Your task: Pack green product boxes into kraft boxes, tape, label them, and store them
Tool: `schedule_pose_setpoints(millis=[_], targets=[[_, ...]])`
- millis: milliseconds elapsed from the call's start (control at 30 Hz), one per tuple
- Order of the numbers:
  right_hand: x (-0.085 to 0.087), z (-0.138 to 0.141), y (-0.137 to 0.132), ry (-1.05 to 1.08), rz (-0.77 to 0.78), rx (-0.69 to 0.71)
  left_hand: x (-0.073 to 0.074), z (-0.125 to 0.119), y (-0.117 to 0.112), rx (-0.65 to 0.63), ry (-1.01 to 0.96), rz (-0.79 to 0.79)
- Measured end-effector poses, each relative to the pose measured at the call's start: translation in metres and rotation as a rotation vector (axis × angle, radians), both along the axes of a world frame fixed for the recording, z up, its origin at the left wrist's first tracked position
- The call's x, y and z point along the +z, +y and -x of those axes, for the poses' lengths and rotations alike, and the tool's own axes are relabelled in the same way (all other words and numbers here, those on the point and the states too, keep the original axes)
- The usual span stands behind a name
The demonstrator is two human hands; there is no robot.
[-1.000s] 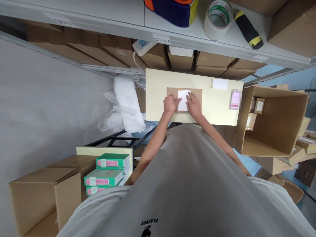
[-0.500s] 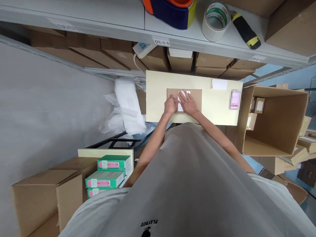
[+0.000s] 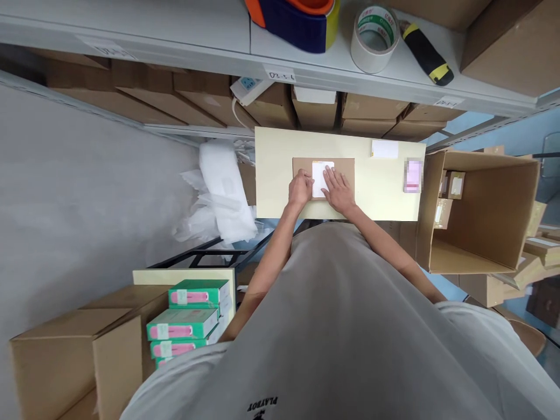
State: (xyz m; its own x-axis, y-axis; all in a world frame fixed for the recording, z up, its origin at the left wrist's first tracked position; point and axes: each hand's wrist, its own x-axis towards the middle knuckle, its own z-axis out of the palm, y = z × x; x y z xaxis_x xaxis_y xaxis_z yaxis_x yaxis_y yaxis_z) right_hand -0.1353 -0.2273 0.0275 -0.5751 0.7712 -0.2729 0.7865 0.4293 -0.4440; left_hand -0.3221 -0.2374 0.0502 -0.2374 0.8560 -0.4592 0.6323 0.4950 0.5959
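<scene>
White label (image 3: 319, 179) on brown carton (image 3: 345, 165)

I see the carton at 9 o'clock from the cream tabletop's (image 3: 273, 175) centre. Left hand (image 3: 300, 189), at the carton's 8 o'clock, curls at the label's edge; I cannot tell whether it grips. Right hand (image 3: 340, 192), at 4 o'clock, lies open, fingers spread on the label.

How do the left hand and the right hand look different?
The left hand is curled up; the right hand has its fingers stretched out. The left hand is at the white label's left side; the right hand covers some of its right side. Both are bare.
</scene>
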Motion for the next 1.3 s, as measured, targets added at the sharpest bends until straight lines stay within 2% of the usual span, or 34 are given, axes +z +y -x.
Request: schedule_pose_setpoints(millis=[133,233,367,467,600,733,867,1000,1133,1300], targets=[[-0.008,0.011,0.016,0.003,-0.024,-0.113,0.002,-0.004,-0.003,-0.033,0.023,-0.012],[-0.011,0.024,0.020,-0.024,-0.020,-0.146,0.005,-0.007,-0.006,-0.107,0.064,-0.055],[0.003,0.023,0.003,-0.104,-0.015,-0.056,0.008,-0.010,-0.010,-0.269,0.140,-0.139],[0.018,0.012,-0.018,-0.143,-0.005,0.006,0.006,-0.011,-0.010,-0.336,0.130,-0.183],[0.029,0.003,-0.027,-0.181,-0.011,-0.025,-0.002,-0.013,-0.015,-0.423,0.079,-0.239],[0.026,0.006,-0.012,-0.205,-0.058,-0.136,-0.013,-0.012,-0.025,-0.507,0.142,-0.224],[0.018,0.015,0.004,-0.161,-0.087,-0.143,-0.018,-0.004,-0.026,-0.562,0.188,-0.239],[0.012,0.025,0.010,-0.153,-0.093,-0.152,-0.018,0.008,-0.019,-0.633,0.218,-0.249],[0.009,0.028,0.006,-0.157,-0.092,-0.152,-0.017,0.019,-0.013,-0.693,0.227,-0.245],[0.013,0.018,-0.018,-0.162,-0.090,-0.072,-0.016,0.026,-0.012,-0.745,0.216,-0.207]])
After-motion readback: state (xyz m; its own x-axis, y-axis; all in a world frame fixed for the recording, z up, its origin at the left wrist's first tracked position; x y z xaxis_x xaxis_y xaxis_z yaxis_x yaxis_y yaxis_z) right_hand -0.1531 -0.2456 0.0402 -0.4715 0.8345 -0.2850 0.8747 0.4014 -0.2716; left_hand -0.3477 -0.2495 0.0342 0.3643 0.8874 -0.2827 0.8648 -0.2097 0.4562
